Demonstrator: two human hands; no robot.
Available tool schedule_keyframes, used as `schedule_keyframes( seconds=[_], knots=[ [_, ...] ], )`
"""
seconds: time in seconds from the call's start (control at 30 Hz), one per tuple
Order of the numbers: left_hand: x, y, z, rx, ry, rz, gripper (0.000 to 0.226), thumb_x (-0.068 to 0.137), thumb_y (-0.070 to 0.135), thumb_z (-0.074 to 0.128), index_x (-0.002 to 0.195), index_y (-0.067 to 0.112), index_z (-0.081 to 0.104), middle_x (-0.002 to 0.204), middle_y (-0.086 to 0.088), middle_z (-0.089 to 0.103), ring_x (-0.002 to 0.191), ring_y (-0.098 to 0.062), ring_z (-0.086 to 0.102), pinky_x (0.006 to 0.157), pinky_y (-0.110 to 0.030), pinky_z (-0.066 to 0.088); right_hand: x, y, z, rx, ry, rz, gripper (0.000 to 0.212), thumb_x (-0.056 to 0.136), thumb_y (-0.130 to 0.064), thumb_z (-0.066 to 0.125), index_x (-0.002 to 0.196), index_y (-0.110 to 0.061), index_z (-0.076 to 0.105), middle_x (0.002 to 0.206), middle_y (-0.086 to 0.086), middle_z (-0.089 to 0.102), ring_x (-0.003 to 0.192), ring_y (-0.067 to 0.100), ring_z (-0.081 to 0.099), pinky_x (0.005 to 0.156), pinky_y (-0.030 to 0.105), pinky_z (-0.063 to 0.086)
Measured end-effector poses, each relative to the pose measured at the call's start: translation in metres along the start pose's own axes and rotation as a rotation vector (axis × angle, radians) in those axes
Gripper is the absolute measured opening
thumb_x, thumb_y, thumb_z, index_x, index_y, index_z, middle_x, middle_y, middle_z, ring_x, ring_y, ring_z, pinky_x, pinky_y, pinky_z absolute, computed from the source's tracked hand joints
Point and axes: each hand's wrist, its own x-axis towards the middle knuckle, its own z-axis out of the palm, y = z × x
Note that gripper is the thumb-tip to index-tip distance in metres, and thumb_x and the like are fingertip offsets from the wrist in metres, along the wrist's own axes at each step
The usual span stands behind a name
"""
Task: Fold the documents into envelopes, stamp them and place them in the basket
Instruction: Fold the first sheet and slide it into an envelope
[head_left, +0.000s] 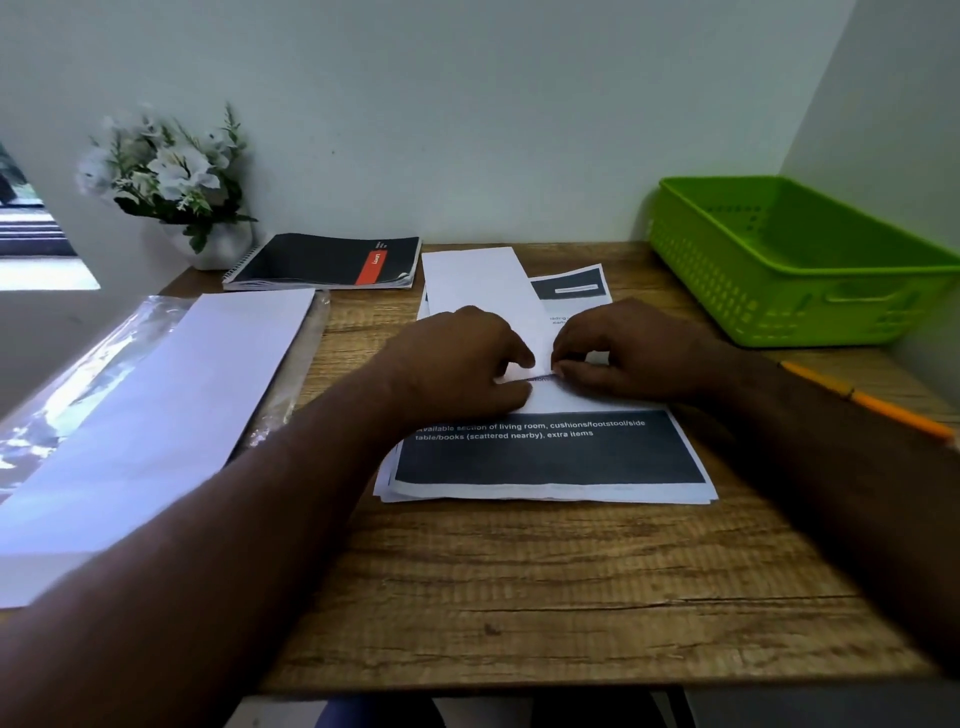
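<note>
While resting on a wooden desk (545, 582), sits dead centre: a stack of printed documents (550, 452), dark block with white text facing up, edges a bit fanned at the near left corner. Lying on top of that stack toward 12 o'clock, a long white folded sheet or envelope (483, 286), hard to say which, running away from the camera. Pinching at its near end, both hands: left hand (457, 364) knuckles up, fingers curled down and thumb tucked in against the paper edge; right hand (628, 353) same deal, fingertips drawn together and nipping the paper right beside the left thumb, the two hands almost touching. Can't tell exactly how much paper is caught between the fingers, too small and a bit shadowed. Over at 2 o'clock, up against the wall corner, a lime green basket (810, 291), slotted sides, well apart from the stack. At 3 o'clock, partly hidden behind the right forearm, an orange pencil (883, 408) lying slantwise. Off at 9 o'clock, a pack of plain white envelopes or sheets (171, 405) sitting on crinkly clear plastic wrap (78, 384), hanging over the desk's left edge. At 11 o'clock, a black spiral notebook (327, 260) with a red stripe, flat on the desk, and just past it in the corner a white pot of pale artificial flowers (171, 171), kinda blurry. No stamp visible anywhere in view.
</note>
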Motion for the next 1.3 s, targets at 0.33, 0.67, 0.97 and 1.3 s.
schedule_keyframes(
  seconds=[0.33, 0.67, 0.97, 1.3],
  knots=[
    [0.010, -0.004, 0.007, 0.008, 0.431, 0.099, 0.022, 0.090, 0.005, 0.051, 0.107, 0.010, 0.065, 0.105, -0.009, 0.060, 0.097, -0.027, 0.056, 0.077, -0.042, 0.049, 0.002, 0.003, 0.003, 0.065, 0.484, -0.034, 0.017, 0.093, -0.014, 0.057, 0.095, -0.003, 0.070, 0.096, 0.008, 0.069, 0.090, 0.015, 0.059, 0.083, 0.029, 0.046],
    [-0.001, -0.055, -0.029, -1.212, 1.107, -0.095, 0.032, 0.092, 0.002, 0.051, 0.122, 0.009, 0.057, 0.105, -0.005, 0.065, 0.097, -0.015, 0.061, 0.092, -0.034, 0.050, 0.002, 0.033, 0.003, 0.298, 0.896, 0.428, 0.034, 0.089, -0.026, 0.062, 0.122, -0.017, 0.061, 0.154, 0.010, 0.020, 0.134, -0.004, 0.030, 0.107, 0.019, 0.032],
    [0.011, -0.086, 0.020, -0.997, 0.646, -0.722, 0.033, 0.087, 0.005, 0.046, 0.107, 0.021, 0.068, 0.096, 0.001, 0.069, 0.094, -0.025, 0.067, 0.086, -0.039, 0.055, -0.004, 0.046, 0.010, 0.582, 0.728, 0.509, 0.018, 0.082, -0.008, 0.070, 0.100, -0.008, 0.068, 0.093, 0.006, 0.068, 0.078, -0.001, 0.060, 0.076, 0.017, 0.048],
    [0.015, -0.062, 0.029, -0.121, 0.330, -0.220, 0.046, 0.088, 0.013, 0.054, 0.133, 0.020, 0.056, 0.139, -0.010, 0.051, 0.130, -0.030, 0.043, 0.109, -0.038, 0.033, 0.001, 0.029, 0.018, 0.105, -0.055, 0.389, 0.044, 0.098, -0.038, 0.045, 0.139, -0.024, 0.048, 0.150, -0.002, 0.038, 0.140, 0.011, 0.032, 0.110, 0.016, 0.017]
  ],
)
